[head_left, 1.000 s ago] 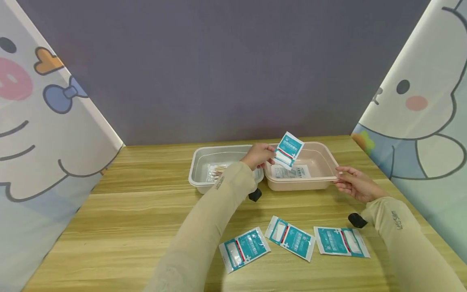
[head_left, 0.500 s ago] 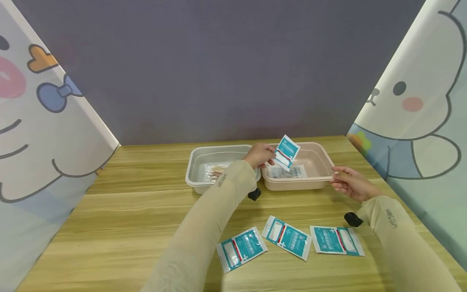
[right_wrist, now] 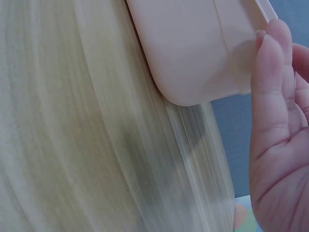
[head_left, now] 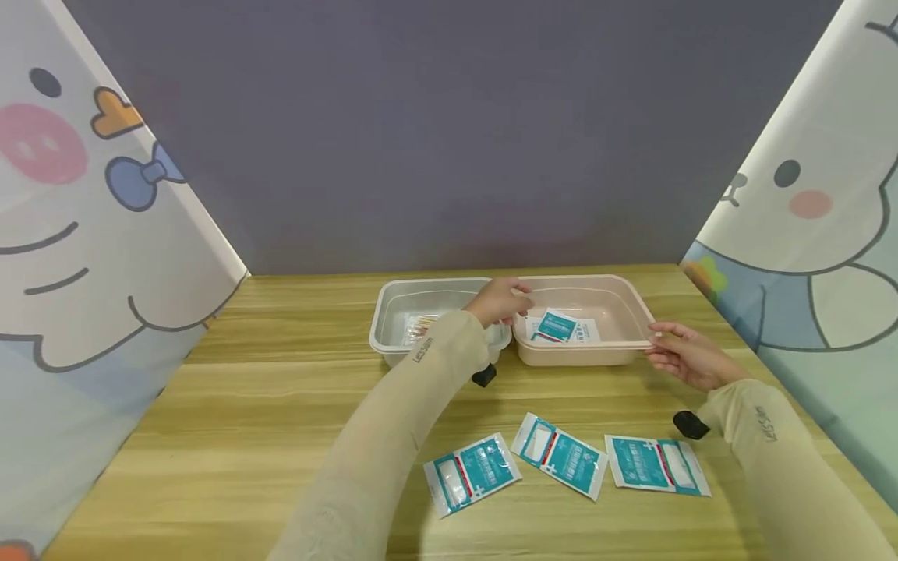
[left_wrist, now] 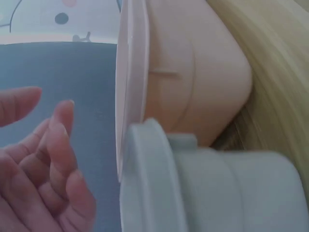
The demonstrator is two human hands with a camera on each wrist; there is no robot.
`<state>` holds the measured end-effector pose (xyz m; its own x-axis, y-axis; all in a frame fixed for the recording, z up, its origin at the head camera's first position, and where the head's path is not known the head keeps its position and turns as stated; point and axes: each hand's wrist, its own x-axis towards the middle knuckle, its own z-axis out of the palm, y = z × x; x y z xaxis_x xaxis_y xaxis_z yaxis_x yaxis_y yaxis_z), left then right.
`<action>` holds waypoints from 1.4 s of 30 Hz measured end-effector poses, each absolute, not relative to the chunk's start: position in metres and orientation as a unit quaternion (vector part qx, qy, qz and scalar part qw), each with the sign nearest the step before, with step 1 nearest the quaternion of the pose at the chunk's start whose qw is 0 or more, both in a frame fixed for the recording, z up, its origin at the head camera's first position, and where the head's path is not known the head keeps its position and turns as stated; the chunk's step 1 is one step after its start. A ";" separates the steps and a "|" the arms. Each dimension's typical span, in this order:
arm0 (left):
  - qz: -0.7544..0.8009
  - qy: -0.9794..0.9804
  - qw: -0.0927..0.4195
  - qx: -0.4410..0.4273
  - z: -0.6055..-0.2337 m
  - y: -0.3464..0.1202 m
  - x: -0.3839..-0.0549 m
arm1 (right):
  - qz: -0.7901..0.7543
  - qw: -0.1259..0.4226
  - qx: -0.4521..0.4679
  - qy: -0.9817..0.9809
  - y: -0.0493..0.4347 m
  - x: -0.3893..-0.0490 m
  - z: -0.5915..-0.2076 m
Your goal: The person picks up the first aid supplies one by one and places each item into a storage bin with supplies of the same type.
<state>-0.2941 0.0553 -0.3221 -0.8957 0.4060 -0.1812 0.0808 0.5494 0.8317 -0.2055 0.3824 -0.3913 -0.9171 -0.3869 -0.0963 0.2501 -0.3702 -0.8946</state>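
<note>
My left hand [head_left: 496,301] is above the neighbouring rims of the two bins, its fingers loosely bent and nothing between them; the left wrist view shows the same hand [left_wrist: 46,179] apart from both rims. Inside the pink bin [head_left: 578,358] lies a teal-and-white dressing packet [head_left: 558,326], on top of a white printed packet [head_left: 589,331]. At that bin's right front corner my right hand [head_left: 691,358] pinches the rim between thumb and fingers; the right wrist view has the hand [right_wrist: 280,135] at the corner too.
The grey bin [head_left: 394,356] stands left of the pink one and holds a clear bag of cotton swabs [head_left: 419,326]. On the wooden table nearer me lie three more dressing packets: left [head_left: 473,474], middle [head_left: 560,456] and right [head_left: 658,465]. A dark panel [head_left: 449,140] rises behind.
The dressing packet that my left hand held over the pink bin has been let go and now lies inside it. My right hand keeps its grip on the rim.
</note>
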 end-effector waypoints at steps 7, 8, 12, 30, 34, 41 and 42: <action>0.426 0.858 0.168 0.233 -0.322 0.047 -0.278 | -0.833 0.206 -0.077 0.508 0.393 -0.200 -0.394; 0.423 0.856 0.170 0.242 -0.321 0.046 -0.276 | -0.834 0.208 -0.080 0.505 0.394 -0.200 -0.394; 0.423 0.849 0.178 0.263 -0.319 0.045 -0.267 | -0.837 0.214 -0.088 0.495 0.395 -0.201 -0.395; 0.362 0.836 0.177 0.371 -0.317 0.042 -0.233 | -0.837 0.225 -0.106 0.487 0.389 -0.206 -0.392; 0.340 0.833 0.179 0.398 -0.320 0.042 -0.228 | -0.841 0.228 -0.111 0.479 0.388 -0.206 -0.393; 0.310 0.821 0.189 0.441 -0.328 0.043 -0.224 | -0.845 0.232 -0.112 0.469 0.386 -0.206 -0.394; 0.303 0.821 0.189 0.446 -0.329 0.043 -0.224 | -0.845 0.232 -0.111 0.469 0.385 -0.206 -0.394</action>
<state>-0.2236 0.0429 -0.3287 -0.5318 0.8459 -0.0397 0.6176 0.4196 0.6652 -0.2065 0.3850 -0.3942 -0.8677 -0.4962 -0.0302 0.2878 -0.4519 -0.8443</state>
